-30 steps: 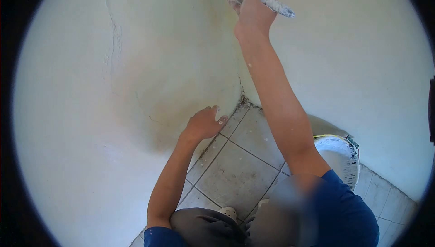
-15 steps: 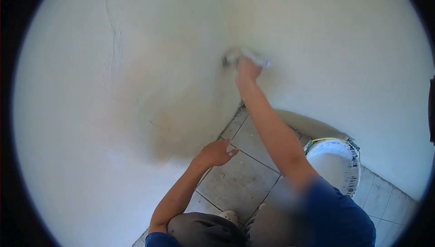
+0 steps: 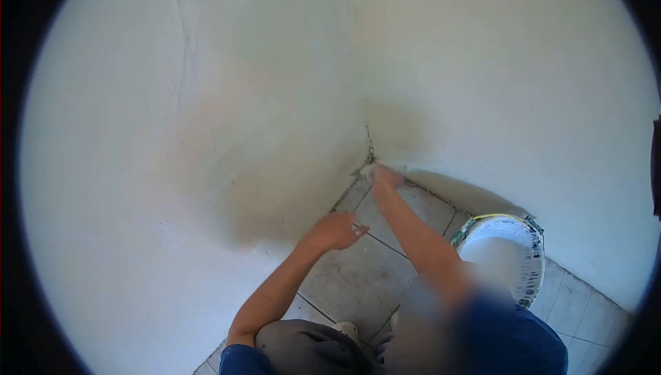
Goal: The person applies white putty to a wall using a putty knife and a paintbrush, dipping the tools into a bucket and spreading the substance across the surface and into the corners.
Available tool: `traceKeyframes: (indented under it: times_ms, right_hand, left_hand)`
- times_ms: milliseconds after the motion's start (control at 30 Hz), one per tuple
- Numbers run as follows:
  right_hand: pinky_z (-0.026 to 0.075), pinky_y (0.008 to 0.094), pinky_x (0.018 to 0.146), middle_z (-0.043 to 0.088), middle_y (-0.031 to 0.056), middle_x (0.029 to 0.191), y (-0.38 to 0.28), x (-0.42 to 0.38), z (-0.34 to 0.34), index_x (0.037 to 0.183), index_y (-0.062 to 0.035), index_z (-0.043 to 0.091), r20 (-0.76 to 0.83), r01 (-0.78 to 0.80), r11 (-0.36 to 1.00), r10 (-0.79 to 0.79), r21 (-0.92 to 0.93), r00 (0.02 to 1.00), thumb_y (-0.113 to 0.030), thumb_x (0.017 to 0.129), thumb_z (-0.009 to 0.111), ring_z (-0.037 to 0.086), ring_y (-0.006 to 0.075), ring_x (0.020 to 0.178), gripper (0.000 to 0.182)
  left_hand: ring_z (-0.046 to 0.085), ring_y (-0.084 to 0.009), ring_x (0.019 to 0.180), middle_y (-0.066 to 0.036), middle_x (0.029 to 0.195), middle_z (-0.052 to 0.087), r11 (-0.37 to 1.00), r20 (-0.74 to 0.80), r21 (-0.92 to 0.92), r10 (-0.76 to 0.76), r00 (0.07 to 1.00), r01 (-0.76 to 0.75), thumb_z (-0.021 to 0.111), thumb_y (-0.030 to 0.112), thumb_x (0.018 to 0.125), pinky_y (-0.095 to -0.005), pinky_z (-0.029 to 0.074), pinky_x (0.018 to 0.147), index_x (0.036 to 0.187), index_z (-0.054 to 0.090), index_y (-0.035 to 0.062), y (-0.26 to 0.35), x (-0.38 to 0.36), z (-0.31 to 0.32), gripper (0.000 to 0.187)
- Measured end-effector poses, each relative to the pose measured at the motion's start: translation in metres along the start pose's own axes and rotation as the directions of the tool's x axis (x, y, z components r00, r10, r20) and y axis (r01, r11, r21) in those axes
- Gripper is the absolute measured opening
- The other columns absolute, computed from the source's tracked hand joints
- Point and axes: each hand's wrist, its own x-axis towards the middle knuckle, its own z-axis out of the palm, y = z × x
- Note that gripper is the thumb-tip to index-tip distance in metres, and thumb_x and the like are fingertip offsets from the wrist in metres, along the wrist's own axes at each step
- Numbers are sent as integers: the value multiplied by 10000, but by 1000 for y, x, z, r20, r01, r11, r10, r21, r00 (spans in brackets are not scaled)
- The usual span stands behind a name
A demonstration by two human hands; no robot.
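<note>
My right hand [image 3: 389, 176] is low in the corner, where the two walls meet the tiled floor, and is smeared by motion. It is closed on a whitish hand tool [image 3: 368, 171], too blurred for its exact kind to show. My left hand [image 3: 339, 230] hangs forward of my knee over the floor, close to the left wall. Its fingers are loosely bent and apart, with white specks on them, and I see nothing held in it. A round bucket [image 3: 537, 265] with white material inside stands right of my right forearm.
The left wall [image 3: 124, 168] has a raised crack and damp-looking darker patches. The right wall [image 3: 523, 99] runs behind the bucket, its shadow falling there. Grey floor tiles [image 3: 358, 278] lie between my legs and the corner. My shoe [image 3: 348, 331] shows below.
My right hand has moved down the corner with the tool, from the wall to floor level. My left hand has shifted slightly right in view. The camera view has shifted a little.
</note>
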Motion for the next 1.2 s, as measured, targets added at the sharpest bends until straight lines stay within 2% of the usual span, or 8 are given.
traceKeyframes:
  times_ms: [467, 533, 667, 833, 867, 1033, 1067, 1200]
  right_hand:
    - [490, 315, 578, 583, 52, 827, -376, -189, 178, 867, -57, 556, 354, 301, 653, -675, 695, 648, -20, 774, 586, 570, 175, 745, 105]
    - [481, 319, 578, 579, 45, 814, -312, -117, 194, 836, -58, 554, 204, 639, 680, -725, 359, 658, -57, 779, 588, 559, 165, 734, 66]
    - [477, 357, 640, 578, 67, 907, -122, -24, 98, 951, -36, 525, 221, 285, 936, -329, 209, 918, -95, 796, 541, 569, 199, 791, 167]
    - [454, 340, 572, 564, 106, 953, -32, 58, 39, 1014, -25, 476, 379, -64, 997, 41, 50, 925, -116, 791, 502, 571, 220, 744, 243]
    - [445, 338, 549, 561, 102, 924, -52, 60, 66, 1014, -26, 465, 475, 455, 813, -259, -362, 841, -102, 777, 512, 563, 206, 740, 253]
    - [461, 334, 819, 577, 84, 1051, -352, -186, 181, 1068, 22, 510, 379, 355, 682, -681, 640, 626, 49, 710, 516, 558, 219, 931, 359]
    - [534, 362, 604, 585, 80, 910, -395, -197, 206, 968, -25, 503, 303, 381, 554, -781, 740, 546, 43, 766, 575, 596, 198, 782, 225]
    - [539, 353, 629, 580, 76, 918, -424, -235, 203, 968, -19, 485, 384, 229, 703, -597, 674, 704, 46, 740, 592, 587, 174, 815, 260]
  left_hand:
    - [493, -371, 1136, -239, 1220, 515, 1000, -99, -29, -1, 995, -2, 473, 480, 882, -428, 390, 959, 1241, 469, -11, 0, 6, -16, 609]
    - [502, -374, 1123, -241, 1204, 526, 999, -91, -23, -30, 995, 28, 488, 485, 875, -425, 393, 952, 1228, 484, -7, 3, 6, -15, 606]
    - [491, -375, 1139, -244, 1218, 516, 999, -105, 2, -45, 993, 45, 472, 507, 873, -426, 387, 961, 1233, 478, -11, 4, 1, -16, 630]
    - [503, -370, 1128, -229, 1227, 514, 997, -91, 62, -37, 995, 43, 461, 479, 880, -461, 410, 932, 1261, 448, 7, 22, -13, -21, 607]
    - [505, -370, 1126, -229, 1227, 514, 997, -110, 66, -31, 993, 39, 461, 478, 880, -461, 412, 930, 1264, 447, 12, 20, -10, -16, 604]
    - [503, -363, 1135, -224, 1241, 508, 998, -54, 57, -17, 998, 21, 456, 478, 881, -455, 410, 939, 1285, 431, 19, 19, -11, -27, 611]
    - [504, -361, 1135, -223, 1239, 510, 998, -57, 50, -22, 998, 25, 455, 478, 882, -452, 410, 941, 1284, 430, 16, 22, -17, -32, 613]
    - [508, -356, 1133, -214, 1244, 511, 998, -119, 49, -30, 992, 36, 459, 481, 879, -446, 408, 949, 1283, 430, 11, 15, -15, -23, 621]
